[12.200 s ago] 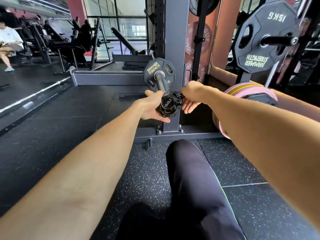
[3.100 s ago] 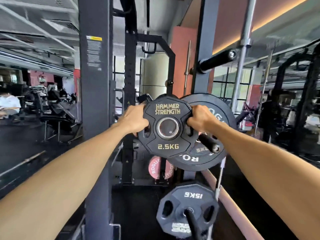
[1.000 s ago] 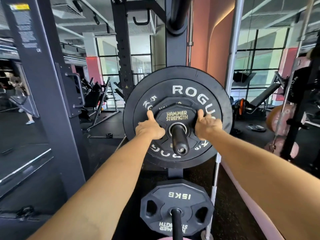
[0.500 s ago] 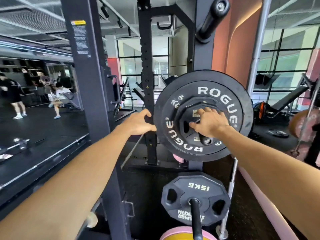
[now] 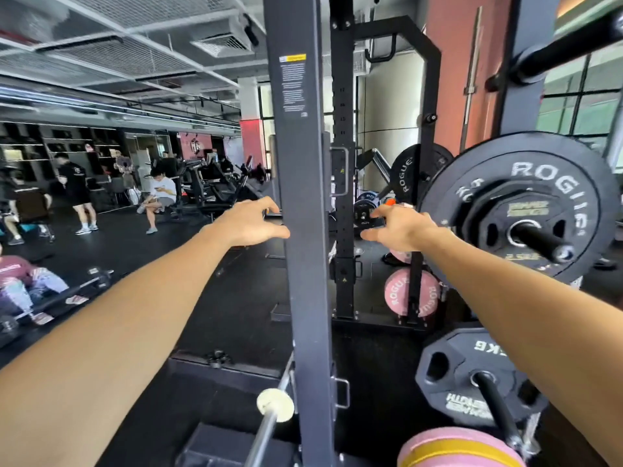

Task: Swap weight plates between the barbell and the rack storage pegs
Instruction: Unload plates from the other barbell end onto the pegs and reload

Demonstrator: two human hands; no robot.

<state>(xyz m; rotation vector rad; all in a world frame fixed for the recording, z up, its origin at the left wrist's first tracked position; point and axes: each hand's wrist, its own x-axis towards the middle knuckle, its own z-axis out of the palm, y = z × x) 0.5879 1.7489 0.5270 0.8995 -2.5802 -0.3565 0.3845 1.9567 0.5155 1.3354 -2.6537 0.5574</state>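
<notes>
Now mid-frame: left hand outstretched, fingers loosely spread and curved, empty, its fingertips at the edge of a matte grey square-section rack upright. Right hand on the other side of that post, fingers half open, holding nothing, apart from any plate. At right of frame: small black multi-sided plate with oval grip holes and gold lettering, seated on a smooth dark cylindrical storage peg, flat against a larger round black rubber plate with raised white ROGUE lettering. Lower right: another angular black plate with cut-out holes, marked KG, on its own peg. Bottom edge, right of centre: pale pink round plate with a yellow band. Lower centre: bare steel barbell, pale round end cap facing the camera. Further back, centre right: pink rubber plate low on a perforated black upright. Underfoot, dark speckled rubber flooring.
</notes>
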